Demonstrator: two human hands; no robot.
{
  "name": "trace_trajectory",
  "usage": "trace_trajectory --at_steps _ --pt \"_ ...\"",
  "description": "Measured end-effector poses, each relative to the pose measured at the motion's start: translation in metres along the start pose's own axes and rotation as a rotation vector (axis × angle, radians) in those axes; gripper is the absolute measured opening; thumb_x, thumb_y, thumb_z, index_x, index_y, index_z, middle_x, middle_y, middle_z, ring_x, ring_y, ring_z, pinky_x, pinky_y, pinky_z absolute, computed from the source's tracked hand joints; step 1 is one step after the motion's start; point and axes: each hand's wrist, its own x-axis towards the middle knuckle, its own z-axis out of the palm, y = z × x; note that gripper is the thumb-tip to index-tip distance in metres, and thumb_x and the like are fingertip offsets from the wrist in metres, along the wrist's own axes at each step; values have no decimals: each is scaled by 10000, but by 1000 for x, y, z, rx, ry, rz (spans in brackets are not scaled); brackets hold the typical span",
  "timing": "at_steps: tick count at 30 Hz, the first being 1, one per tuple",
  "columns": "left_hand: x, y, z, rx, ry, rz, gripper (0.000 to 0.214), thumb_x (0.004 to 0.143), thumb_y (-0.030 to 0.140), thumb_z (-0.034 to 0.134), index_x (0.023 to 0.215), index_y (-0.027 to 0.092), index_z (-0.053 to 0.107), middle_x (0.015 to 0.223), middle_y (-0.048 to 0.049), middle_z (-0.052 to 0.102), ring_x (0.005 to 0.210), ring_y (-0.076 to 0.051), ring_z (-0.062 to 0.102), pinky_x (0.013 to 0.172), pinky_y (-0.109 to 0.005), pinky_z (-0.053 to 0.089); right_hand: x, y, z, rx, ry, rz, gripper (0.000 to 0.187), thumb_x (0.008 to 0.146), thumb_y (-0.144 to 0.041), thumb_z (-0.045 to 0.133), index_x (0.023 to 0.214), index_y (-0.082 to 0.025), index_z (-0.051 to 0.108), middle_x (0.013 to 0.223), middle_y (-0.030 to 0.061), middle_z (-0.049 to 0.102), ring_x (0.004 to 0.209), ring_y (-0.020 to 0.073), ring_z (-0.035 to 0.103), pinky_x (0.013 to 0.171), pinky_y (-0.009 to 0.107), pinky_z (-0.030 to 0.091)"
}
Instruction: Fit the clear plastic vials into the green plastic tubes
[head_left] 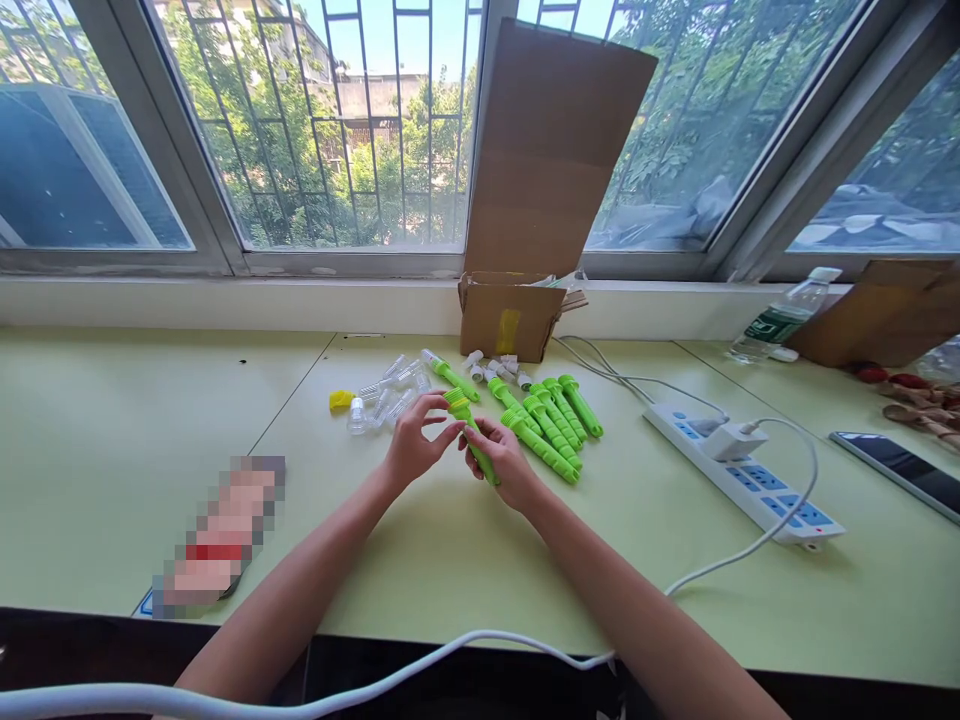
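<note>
White cable (150,699) ran well in front of the cardboard box (480,320), my right hand (508,465) curled around a green handle (486,465) before that box, my left hand (415,440), nearly closed, pinched its threaded end, clear tubes (358,416) lay front-left of the box, other green handles (541,450) front-right

The table (90,430) offers passage at far left, but a cardboard box (484,325) blocks the way behind the green tubes (541,448).

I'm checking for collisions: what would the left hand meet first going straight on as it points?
Probably the green tube in the right hand; it's right by the left hand, though exact depth is unclear.
</note>
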Motion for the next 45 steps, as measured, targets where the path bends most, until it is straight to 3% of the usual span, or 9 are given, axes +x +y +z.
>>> trace_trajectory --at_steps 4,8,17,27,31,37,45 --pt "0 -1 0 15 0 -7 257 785 320 667 979 196 553 1129 -77 574 980 -185 636 752 -356 627 0 2 2 -94 -33 -47 334 794 -522 599 796 -187 586 743 10 568 461 73 452 397 229 329" --pt "0 -2 1 -4 -9 -21 244 787 315 664 967 192 554 1117 -72 572 981 -177 632 770 -360 624 -2 1 3 -83 -33 -38 320 818 -512 571 813 -193 580 694 -12 530 434 63 408 377 219 269" --pt "0 1 3 -36 4 -25 251 780 299 674 969 195 548 1120 -74 580 1028 -195 620 774 -379 626 -2 -1 0 124 -66 109 302 779 -485 610 816 -190 551 625 -21 539 374 51 360 353 201 192" --pt "0 1 5 -61 10 -10 249 794 299 656 991 197 542 1107 -71 587 998 -189 634 764 -376 629 -6 -6 3 152 -81 116 324 745 -416 678 913 -237 466 638 -46 583 361 27 260 337 166 133" --pt "0 0 3 -45 4 -23 250 793 300 658 987 192 543 1093 -76 594 1041 -204 620 761 -366 629 -4 -4 3 140 -42 98 307 748 -439 676 884 -221 509 720 -18 591 391 36 333 329 172 143" --pt "0 -1 5 -47 -2 -16 257 793 310 658 993 192 547 1101 -82 585 1036 -208 619 751 -376 632 -1 -1 3 107 -7 51 302 725 -463 687 808 -191 582 727 14 580 492 87 464 401 224 330" --pt "0 -4 6 -94 -8 -47 250 792 302 658 992 193 553 1070 -69 592 985 -184 637 759 -373 631 -3 -3 1 158 -32 89 275 774 -460 608 789 -191 551 633 -7 546 380 68 396 355 216 243"
